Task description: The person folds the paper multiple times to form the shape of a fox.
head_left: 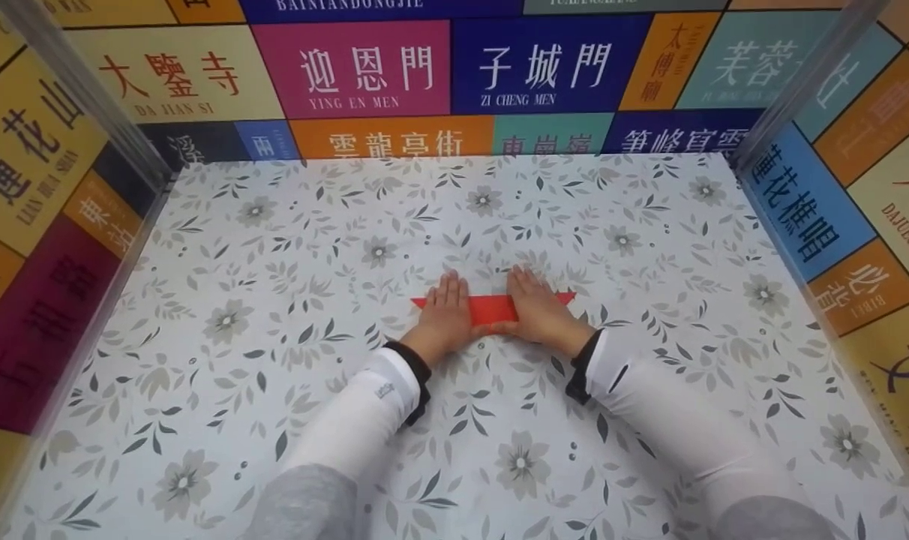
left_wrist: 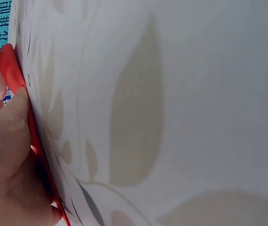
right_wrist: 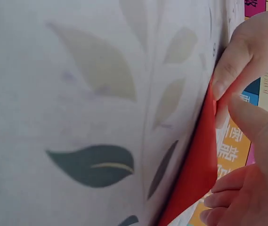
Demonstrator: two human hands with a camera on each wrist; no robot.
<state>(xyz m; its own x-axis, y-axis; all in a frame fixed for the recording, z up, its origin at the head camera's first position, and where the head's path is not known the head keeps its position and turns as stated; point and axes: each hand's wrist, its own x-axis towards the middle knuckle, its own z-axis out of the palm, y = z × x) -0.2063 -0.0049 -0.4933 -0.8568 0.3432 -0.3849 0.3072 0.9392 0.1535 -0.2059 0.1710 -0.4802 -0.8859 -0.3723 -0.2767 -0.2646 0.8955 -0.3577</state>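
Note:
A red folded paper [head_left: 492, 309] lies on the patterned tabletop, a wide strip with pointed ends at left and right. Fingers straight and pointing away from me, my left hand [head_left: 445, 311] presses on its left part. My right hand [head_left: 541, 307] rests likewise on its right part, and the thumbs come close together at the near edge. In the left wrist view, the left hand [left_wrist: 6, 155] touches the red paper [left_wrist: 12, 68] along its edge. The right wrist view shows the paper [right_wrist: 192, 169] raised a little beside the right hand's fingers [right_wrist: 223, 197].
The table [head_left: 274, 420] has a white cover with grey flowers and leaves. Behind it stands a wall of coloured panels [head_left: 349, 67] with Chinese lettering, and similar panels [head_left: 822, 202] run along both sides. Clear edge strips [head_left: 87, 90] stand at the corners.

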